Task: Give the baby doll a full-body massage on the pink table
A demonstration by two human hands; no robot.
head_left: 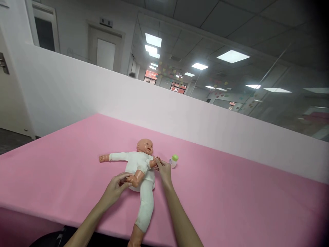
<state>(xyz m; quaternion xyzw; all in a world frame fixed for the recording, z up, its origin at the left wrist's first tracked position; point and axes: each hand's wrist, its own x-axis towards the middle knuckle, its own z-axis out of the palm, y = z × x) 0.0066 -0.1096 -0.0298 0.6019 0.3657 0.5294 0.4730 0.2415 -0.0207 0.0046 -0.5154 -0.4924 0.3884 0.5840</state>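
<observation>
On the pink table lies a baby doll (138, 160) with a white cloth body, face up, its head away from me. My left hand (116, 187) is closed around one of the doll's feet, and that leg is bent up across the belly. The doll's hand on the right side is pinched in my right hand (163, 168), close to the raised foot. The other doll arm stretches out to the left, and the other leg reaches down over the near table edge. A small bottle with a green cap (174, 160) stands just beyond my right hand.
The pink tabletop (218, 199) spreads to both sides of the doll. A low white wall (180, 118) with glass above it runs along the far edge. A door (11, 89) is at the left. Something black shows below the near edge.
</observation>
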